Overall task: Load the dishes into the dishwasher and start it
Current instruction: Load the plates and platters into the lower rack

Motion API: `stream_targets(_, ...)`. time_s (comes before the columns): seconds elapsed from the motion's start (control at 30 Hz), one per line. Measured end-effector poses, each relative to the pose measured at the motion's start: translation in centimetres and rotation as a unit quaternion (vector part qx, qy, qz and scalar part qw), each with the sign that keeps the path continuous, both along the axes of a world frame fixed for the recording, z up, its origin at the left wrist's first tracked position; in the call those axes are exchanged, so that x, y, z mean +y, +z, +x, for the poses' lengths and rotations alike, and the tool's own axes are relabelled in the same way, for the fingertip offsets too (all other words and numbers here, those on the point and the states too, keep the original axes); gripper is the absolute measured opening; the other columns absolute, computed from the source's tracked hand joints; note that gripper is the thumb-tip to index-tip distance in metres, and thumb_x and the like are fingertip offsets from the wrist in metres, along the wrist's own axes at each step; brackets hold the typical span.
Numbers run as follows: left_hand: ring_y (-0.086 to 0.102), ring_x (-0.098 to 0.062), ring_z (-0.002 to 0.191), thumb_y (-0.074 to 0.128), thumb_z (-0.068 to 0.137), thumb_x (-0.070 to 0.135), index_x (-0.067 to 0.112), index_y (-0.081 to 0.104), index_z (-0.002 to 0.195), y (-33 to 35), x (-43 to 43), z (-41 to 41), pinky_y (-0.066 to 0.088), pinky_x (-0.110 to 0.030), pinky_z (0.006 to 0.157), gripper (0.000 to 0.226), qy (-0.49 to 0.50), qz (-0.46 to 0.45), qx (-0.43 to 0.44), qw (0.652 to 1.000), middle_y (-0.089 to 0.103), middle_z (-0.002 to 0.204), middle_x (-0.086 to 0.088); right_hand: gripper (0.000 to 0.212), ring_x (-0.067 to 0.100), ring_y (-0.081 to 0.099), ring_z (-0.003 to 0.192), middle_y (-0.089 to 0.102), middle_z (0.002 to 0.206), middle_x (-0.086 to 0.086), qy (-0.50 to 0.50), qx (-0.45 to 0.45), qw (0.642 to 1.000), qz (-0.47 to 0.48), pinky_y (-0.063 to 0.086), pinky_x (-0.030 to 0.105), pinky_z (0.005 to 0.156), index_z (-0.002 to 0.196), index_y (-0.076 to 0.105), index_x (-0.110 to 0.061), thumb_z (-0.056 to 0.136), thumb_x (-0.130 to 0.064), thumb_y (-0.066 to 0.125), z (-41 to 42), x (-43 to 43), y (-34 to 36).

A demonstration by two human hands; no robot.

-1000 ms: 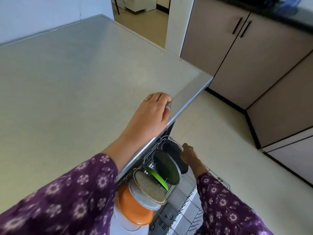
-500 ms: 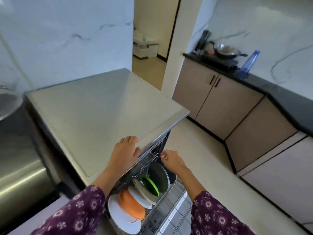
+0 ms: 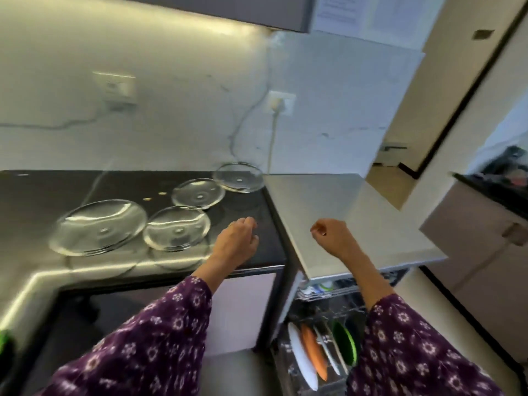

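Note:
Several clear glass lids lie on the black counter (image 3: 34, 195): a large lid (image 3: 98, 227), a medium lid (image 3: 176, 232) next to it, another lid (image 3: 198, 193) behind, and one lid (image 3: 238, 177) at the counter's right end. My left hand (image 3: 235, 242) hovers over the counter just right of the medium lid, fingers loosely curled, holding nothing. My right hand (image 3: 333, 237) hangs above the steel dishwasher top (image 3: 337, 201), fingers curled, empty. Below, the pulled-out lower rack (image 3: 288, 370) holds a white plate (image 3: 302, 355), an orange plate (image 3: 314, 351) and a green plate (image 3: 345, 342) on edge.
The white marble wall with sockets (image 3: 281, 102) rises behind the counter. Beige cabinets (image 3: 474, 241) stand to the right, with a doorway (image 3: 400, 155) behind them. A green object (image 3: 4, 342) shows at the left edge. The upper rack (image 3: 323, 291) sits under the steel top.
The view swung left from the dishwasher to the black counter. My left hand left the steel top's edge and moved over the counter; my right hand rose from the rack.

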State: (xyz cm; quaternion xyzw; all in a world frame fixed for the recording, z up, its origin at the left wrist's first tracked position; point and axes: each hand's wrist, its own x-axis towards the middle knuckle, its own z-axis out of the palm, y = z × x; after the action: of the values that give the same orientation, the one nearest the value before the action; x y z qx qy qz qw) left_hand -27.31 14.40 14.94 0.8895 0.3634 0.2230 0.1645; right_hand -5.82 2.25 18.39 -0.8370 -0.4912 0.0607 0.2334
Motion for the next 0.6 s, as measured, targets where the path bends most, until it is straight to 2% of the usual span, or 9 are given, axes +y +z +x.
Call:
stream_targets(0.17, 0.06, -0.029, 0.101, 0.054, 0.086, 0.024, 0.013, 0.056, 0.11, 1.0, 1.3, -13.7, 0.049, -0.038, 0.078, 0.026, 0.114, -0.006, -0.004, 0.994, 0.064, 0.108, -0.009, 0.011, 0.016, 0.06, 0.075, 0.071, 0.083, 0.009, 0.118, -0.014, 0.993, 0.02, 0.041, 0.024, 0.072, 0.085, 0.073, -0.011, 0.083, -0.011, 0.062, -9.6, 6.1, 2.3)
stream_targets(0.37, 0.059, -0.025, 0.102, 0.054, 0.086, 0.029, 0.017, 0.056, 0.107, -2.1, 0.4, -31.4, 0.048, -0.035, 0.083, 0.025, 0.286, -0.032, -0.017, 0.958, 0.064, 0.107, -0.005, 0.008, 0.022, 0.062, 0.076, 0.068, 0.079, 0.009, 0.275, -0.016, 0.961, -0.015, 0.042, 0.027, 0.072, 0.085, 0.072, -0.009, 0.082, -0.008, 0.065, -22.8, 13.8, 2.0)
stream_targets(0.5, 0.06, -0.025, 0.095, 0.051, 0.084, 0.03, 0.014, 0.058, 0.1, -5.7, -2.7, -40.4, 0.048, -0.037, 0.082, 0.023, 0.346, -0.039, -0.012, 0.938, 0.064, 0.098, -0.005, 0.006, 0.021, 0.057, 0.071, 0.066, 0.075, 0.007, 0.356, -0.028, 0.933, -0.036, 0.039, 0.028, 0.068, 0.08, 0.071, -0.012, 0.082, -0.01, 0.066, -32.0, 18.3, 0.5)
stream_targets(0.6, 0.063, -0.024, 0.086, 0.045, 0.081, 0.035, 0.015, 0.06, 0.095, -8.5, -5.8, -45.0, 0.054, -0.035, 0.073, 0.029, 0.4, -0.026, 0.001, 0.916, 0.065, 0.091, -0.002, 0.007, 0.021, 0.061, 0.077, 0.068, 0.079, 0.006, 0.41, -0.015, 0.911, -0.054, 0.041, 0.027, 0.071, 0.084, 0.072, -0.012, 0.082, -0.011, 0.065, -38.8, 21.1, -1.5)
